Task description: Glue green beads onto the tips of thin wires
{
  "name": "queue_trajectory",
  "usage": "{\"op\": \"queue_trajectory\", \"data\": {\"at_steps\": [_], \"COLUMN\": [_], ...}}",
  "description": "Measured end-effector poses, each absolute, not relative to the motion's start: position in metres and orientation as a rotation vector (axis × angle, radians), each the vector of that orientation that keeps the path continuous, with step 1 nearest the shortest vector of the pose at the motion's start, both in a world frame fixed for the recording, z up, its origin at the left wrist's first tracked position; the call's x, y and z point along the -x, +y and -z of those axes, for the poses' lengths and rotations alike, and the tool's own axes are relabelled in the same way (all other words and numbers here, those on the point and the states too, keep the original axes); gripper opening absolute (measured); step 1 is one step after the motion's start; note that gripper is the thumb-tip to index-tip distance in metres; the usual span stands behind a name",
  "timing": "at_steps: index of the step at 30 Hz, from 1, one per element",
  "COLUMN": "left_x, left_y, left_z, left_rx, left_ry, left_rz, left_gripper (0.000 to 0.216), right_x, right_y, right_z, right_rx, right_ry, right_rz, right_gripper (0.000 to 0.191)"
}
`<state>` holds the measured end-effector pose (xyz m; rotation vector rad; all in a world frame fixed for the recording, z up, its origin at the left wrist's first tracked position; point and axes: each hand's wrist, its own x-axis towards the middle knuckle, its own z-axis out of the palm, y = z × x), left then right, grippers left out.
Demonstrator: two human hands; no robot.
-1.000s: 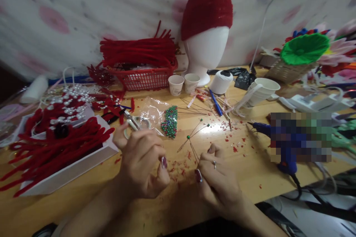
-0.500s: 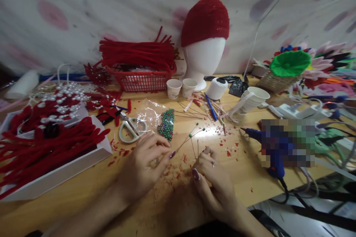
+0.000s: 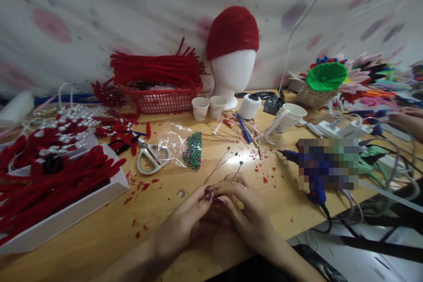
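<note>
My left hand [image 3: 185,220] and my right hand [image 3: 253,213] meet at the fingertips above the table, both closed in a pinch. A thin wire stem topped with a green bead [image 3: 241,163] rises out of my right hand's fingers. What the left fingertips pinch is hidden between the two hands. Just beyond them, more thin wires lie on the table, tipped by a green bead [image 3: 228,147] and another green bead [image 3: 236,154]. A clear plastic bag of green and some reddish beads [image 3: 193,152] lies farther off, left of these wires.
White-handled scissors [image 3: 150,158] lie left of the bag. A white box [image 3: 76,216] holds red fuzzy stems. Behind stand a red basket [image 3: 168,101], paper cups [image 3: 200,109] and a foam head [image 3: 233,70] in a red cap. A blue glue gun [image 3: 313,185] is at right.
My left hand has moved away from the bead bag, down and right, to meet my right hand's fingertips. The view has swung slightly right. Another person's hand has appeared at the far right.
</note>
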<state>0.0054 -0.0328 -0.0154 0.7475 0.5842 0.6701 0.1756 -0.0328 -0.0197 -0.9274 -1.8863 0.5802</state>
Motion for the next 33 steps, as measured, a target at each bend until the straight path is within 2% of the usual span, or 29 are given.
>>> {"op": "queue_trajectory", "data": {"at_steps": [8,17,26,33], "left_x": [-0.005,0.007,0.003,0.001], "left_y": [-0.031,-0.021,-0.026,-0.028], "left_z": [0.011,0.009,0.0,0.003], "left_rx": [-1.122,-1.467,-1.611,-1.449], "left_ry": [0.81,1.069,0.993,1.014], "left_rz": [-0.604,-0.624,-0.722,-0.664], "left_gripper": [0.023,0.027,0.021,0.019], "right_x": [-0.174,-0.179,-0.175,-0.175], "right_y": [-0.033,-0.035,-0.035,-0.036], "right_z": [0.021,0.015,0.019,0.014], "right_rx": [0.98,1.147,1.081,0.997], "right_ry": [-1.925,-1.779,-1.85,-1.761], "right_rz": [-0.504,-0.187,-0.415,-0.48], "right_gripper": [0.017,0.016,0.018,0.012]}}
